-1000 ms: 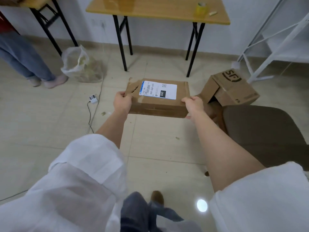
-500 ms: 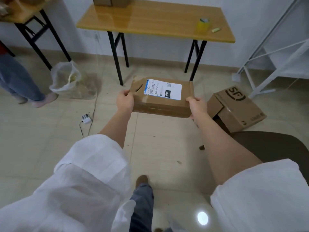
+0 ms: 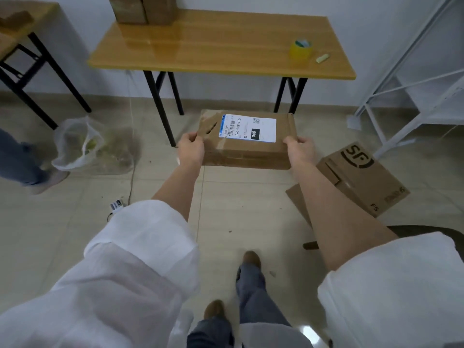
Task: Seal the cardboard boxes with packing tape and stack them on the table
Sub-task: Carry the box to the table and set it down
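A flat cardboard box (image 3: 247, 153) with a white shipping label is held level in the air in front of me. My left hand (image 3: 192, 149) grips its left end and my right hand (image 3: 300, 149) grips its right end. Ahead stands a wooden table (image 3: 221, 51) with black legs. Two cardboard boxes (image 3: 143, 8) stand side by side at its back left. A yellow roll of packing tape (image 3: 300, 49) sits near its right end. An open SF box (image 3: 361, 177) lies on the floor to my right.
A small pale object (image 3: 322, 58) lies beside the tape. A clear plastic bag (image 3: 80, 144) and a cable (image 3: 130, 172) are on the floor at left. Another person's legs (image 3: 22, 159) stand far left. A white metal rack (image 3: 414, 84) is at right, a dark seat (image 3: 426, 234) beside me.
I have stepped toward the table carrying the box. The table now fills more of the view, and the SF box and dark seat have slid back to my right.
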